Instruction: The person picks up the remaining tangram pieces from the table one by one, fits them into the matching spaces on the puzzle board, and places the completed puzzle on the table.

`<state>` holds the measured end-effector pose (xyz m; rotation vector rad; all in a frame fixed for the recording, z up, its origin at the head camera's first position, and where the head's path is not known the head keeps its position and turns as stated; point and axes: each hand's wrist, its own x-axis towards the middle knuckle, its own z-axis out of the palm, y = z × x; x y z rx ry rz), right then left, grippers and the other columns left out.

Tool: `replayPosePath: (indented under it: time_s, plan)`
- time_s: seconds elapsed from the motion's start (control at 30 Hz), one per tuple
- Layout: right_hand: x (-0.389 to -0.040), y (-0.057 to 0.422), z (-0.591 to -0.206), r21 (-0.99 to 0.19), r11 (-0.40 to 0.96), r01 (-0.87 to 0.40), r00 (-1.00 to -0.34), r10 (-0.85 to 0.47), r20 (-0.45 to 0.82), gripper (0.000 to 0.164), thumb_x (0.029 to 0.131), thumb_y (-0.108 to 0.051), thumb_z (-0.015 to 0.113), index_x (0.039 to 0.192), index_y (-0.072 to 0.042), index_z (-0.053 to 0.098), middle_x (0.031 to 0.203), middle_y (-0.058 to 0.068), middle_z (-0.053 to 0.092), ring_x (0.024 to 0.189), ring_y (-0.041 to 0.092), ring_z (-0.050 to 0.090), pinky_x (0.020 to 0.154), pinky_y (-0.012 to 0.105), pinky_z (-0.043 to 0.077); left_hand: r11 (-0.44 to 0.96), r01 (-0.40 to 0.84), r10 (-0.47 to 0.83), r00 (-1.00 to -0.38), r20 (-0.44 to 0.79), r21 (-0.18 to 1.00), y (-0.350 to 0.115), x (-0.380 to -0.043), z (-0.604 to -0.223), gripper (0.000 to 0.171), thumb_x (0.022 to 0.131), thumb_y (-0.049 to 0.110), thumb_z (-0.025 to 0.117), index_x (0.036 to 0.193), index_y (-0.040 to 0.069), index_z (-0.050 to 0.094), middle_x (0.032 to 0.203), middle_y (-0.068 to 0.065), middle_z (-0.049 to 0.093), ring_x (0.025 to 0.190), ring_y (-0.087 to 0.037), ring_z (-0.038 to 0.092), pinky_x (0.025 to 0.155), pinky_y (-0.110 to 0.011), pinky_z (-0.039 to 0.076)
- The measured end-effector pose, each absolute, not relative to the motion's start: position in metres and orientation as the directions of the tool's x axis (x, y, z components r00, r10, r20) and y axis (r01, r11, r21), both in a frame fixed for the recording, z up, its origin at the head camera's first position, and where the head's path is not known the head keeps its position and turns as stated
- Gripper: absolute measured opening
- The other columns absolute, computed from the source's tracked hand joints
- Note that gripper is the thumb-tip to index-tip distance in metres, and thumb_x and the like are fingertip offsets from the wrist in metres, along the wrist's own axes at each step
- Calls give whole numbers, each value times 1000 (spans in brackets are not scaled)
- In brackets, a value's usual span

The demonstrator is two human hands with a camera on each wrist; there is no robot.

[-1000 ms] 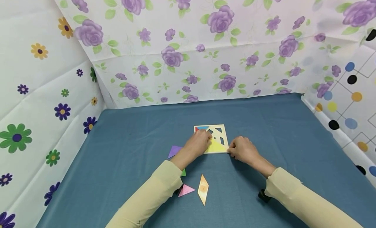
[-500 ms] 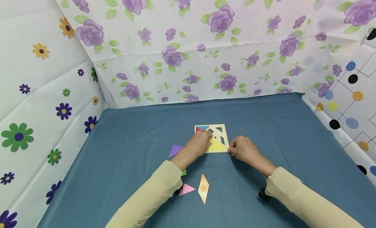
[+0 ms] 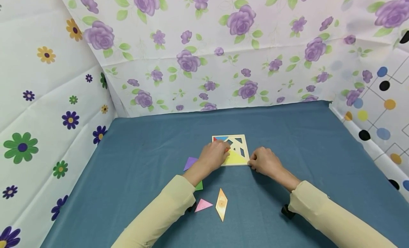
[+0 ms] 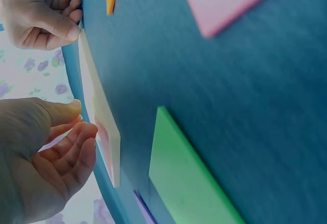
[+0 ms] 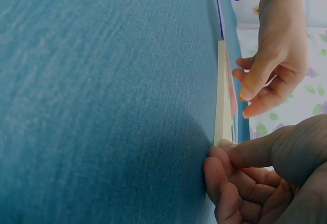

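A pale tangram board (image 3: 246, 148) lies flat on the blue cloth, with several cut-out holes at its right. Seated in it are a yellow triangle (image 3: 235, 158), a blue piece (image 3: 221, 138) and a red piece (image 4: 103, 134), partly hidden. My left hand (image 3: 213, 155) hovers just over the board's left half. Its fingers are loosely bent, and no piece shows between them in either wrist view. At the near right corner, my right hand (image 3: 266, 163) pinches the board's edge between thumb and forefinger.
Loose on the cloth nearer me lie an orange parallelogram (image 3: 221, 204), a pink triangle (image 3: 203, 205), a green piece (image 3: 199, 186) partly behind my left arm, and a purple piece (image 3: 190, 163). Flowered sheets (image 3: 191, 81) hang behind and at the sides.
My left hand has shifted slightly back and left over the board, uncovering a little more of the green piece. The right hand keeps its grip on the corner.
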<state>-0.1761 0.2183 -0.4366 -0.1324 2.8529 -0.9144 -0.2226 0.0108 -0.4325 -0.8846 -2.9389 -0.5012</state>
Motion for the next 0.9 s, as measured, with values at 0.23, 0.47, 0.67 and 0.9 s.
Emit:
replayPosePath:
  time_s: [0.23,0.47,0.67,0.9]
  plan:
    - [-176,219,-438,-582,812,-42,-987,-126,-105,17,94,-7,75,78,-5,77,64,2,66,53,14,60,49,31,50,794,521,500,-853,149,313,-1,-219,-427,14,98,13,71,109,11,80,103,-6,73,90,-23,69,74,-44,58]
    - [-174,220,-439,-576,815,-69,-987,-138,-77,17,94,-7,75,77,-4,78,63,2,66,52,14,60,48,31,49,777,536,508,-844,175,329,-8,-214,-425,13,97,13,73,107,9,79,102,-6,72,86,-19,65,71,-38,54]
    - [-174,220,-439,-579,812,-65,-988,-136,-80,17,94,-7,75,77,-4,78,63,1,66,53,14,60,49,31,50,753,554,540,-828,148,354,-11,-206,-420,18,96,15,76,113,9,78,108,-5,72,90,-19,65,77,-38,56]
    - [-174,220,-440,-579,812,-75,-988,-138,-65,17,93,-6,74,77,-4,78,62,1,66,53,14,60,48,31,49,732,591,577,-802,155,340,-19,-192,-416,24,96,17,77,118,8,77,115,-7,71,101,-21,68,88,-41,57]
